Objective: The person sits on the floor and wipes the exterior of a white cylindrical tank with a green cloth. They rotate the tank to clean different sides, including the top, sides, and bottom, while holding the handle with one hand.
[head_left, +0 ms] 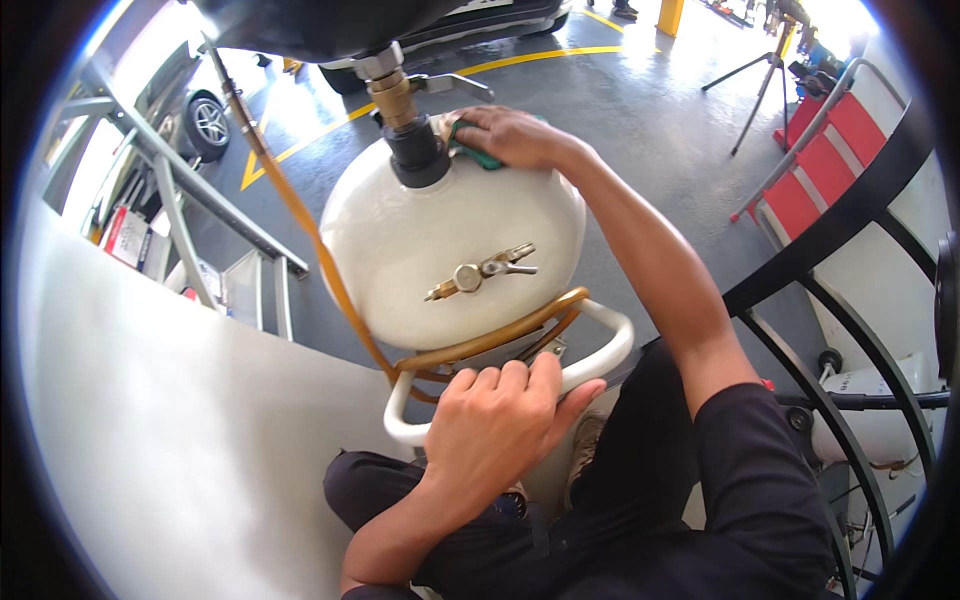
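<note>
A white rounded tank (450,250) stands before me. My left hand (500,415) is closed round its white tubular handle (600,355), thumb to the right. Past the top of the tank, my right hand (515,138) presses a green cloth (477,146) against the far side, next to the black neck. Most of the cloth is hidden under the fingers. A brass valve (393,98) with a silver lever (450,84) rises from the neck. On the near face sits a small brass valve (467,277) with a silver lever. A tan hose (325,255) loops along the handle.
A dark round body (310,22) overhangs the valve. At left stand a grey metal frame (195,205) and a car wheel (207,122). Black curved bars (850,325), red steps (808,190) and a tripod (765,60) are at right. A dark car (450,35) is behind.
</note>
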`<state>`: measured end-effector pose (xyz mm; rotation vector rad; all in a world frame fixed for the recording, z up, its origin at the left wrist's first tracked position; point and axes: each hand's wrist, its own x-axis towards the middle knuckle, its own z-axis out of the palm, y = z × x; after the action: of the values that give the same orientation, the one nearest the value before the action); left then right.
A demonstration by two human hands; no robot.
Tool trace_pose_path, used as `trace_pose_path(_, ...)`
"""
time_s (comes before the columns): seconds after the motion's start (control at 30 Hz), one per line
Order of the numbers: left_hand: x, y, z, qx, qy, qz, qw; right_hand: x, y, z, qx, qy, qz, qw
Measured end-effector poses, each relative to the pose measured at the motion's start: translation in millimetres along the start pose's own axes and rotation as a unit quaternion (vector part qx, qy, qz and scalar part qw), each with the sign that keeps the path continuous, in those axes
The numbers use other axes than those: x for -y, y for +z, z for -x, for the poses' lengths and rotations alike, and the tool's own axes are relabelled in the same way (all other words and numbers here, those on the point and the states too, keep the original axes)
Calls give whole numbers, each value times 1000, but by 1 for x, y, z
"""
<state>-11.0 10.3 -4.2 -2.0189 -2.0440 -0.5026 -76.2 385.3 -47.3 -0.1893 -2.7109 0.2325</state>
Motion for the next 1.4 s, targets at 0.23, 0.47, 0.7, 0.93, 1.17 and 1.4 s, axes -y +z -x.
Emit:
trace_pose_path(0.23, 2, -1, 8, -12, -7, -7, 1000, 38, 2, -10, 30, 61, -92, 993)
trace_pose_path(0.47, -6, -4, 11, 11, -13, -9, 1000, 88, -11, 67, -11, 53, -20, 998)
trace_pose_path(0.7, -9, 5, -1, -23, -13, -30, 999, 52, -24, -5, 46, 229, -71, 970)
trace_pose_path(0.93, -1, 10, 10, -70, -10, -58, 996, 76, -10, 55, -34, 83, -62, 994)
trace_pose_path(1.17, -9, 15, 3, -69, 11, -43, 997, 41, -5, 115, -170, 331, -388, 843)
trace_pose_path(1.4, -8, 7, -1, -40, -9, -53, 998, 91, 0, 136, -168, 85, -2, 982)
